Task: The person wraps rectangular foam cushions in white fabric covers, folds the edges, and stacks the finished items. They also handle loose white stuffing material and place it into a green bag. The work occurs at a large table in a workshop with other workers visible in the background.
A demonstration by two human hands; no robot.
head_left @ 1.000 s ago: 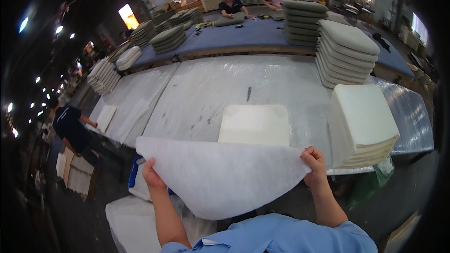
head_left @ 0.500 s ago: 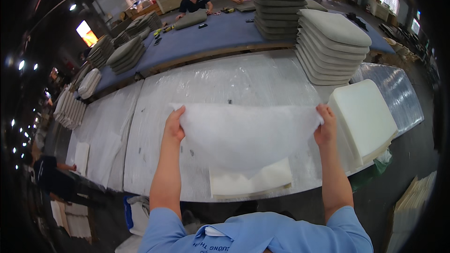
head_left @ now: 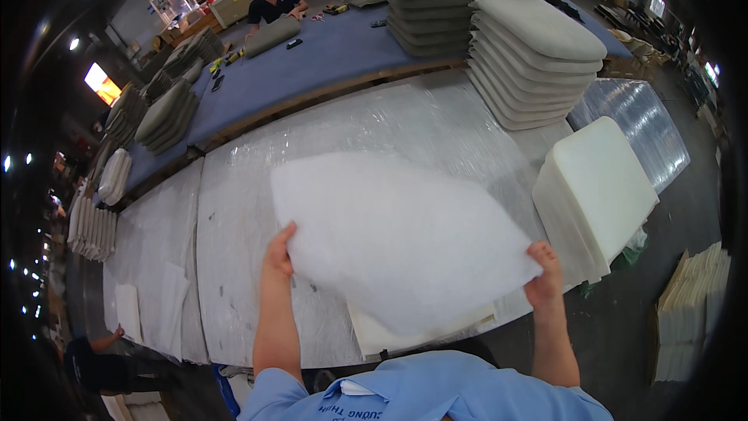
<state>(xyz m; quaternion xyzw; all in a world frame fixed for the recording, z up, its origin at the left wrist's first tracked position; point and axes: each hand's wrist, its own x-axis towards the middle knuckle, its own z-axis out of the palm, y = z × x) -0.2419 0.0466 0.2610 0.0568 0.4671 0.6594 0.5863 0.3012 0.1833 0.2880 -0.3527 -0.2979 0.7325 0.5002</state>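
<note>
A soft white sheet of padding point(head_left: 389, 226) is stretched between my two hands above the plastic-wrapped table point(head_left: 241, 210). My left hand point(head_left: 280, 249) grips its left edge, thumb on top. At the lower right corner my right hand point(head_left: 543, 273) pinches the sheet. Beneath the sheet's near side lies a cream foam pad point(head_left: 460, 325), mostly covered, close to the table's front edge. Right of my right hand stands a stack of cream foam pads point(head_left: 604, 179).
Behind that stack rises a tall pile of grey cushions point(head_left: 538, 54). Across the back runs a blue-topped table point(head_left: 312, 70) with more cushions point(head_left: 432, 8), where two people work. At the lower left another person point(head_left: 93, 359) reaches to the table. More foam sheets point(head_left: 689, 312) stand at right.
The sheet has swung from hanging down to spreading out flatter, its far edge now beyond my hands. Both hands have come lower and nearer to me. The head view has shifted.
</note>
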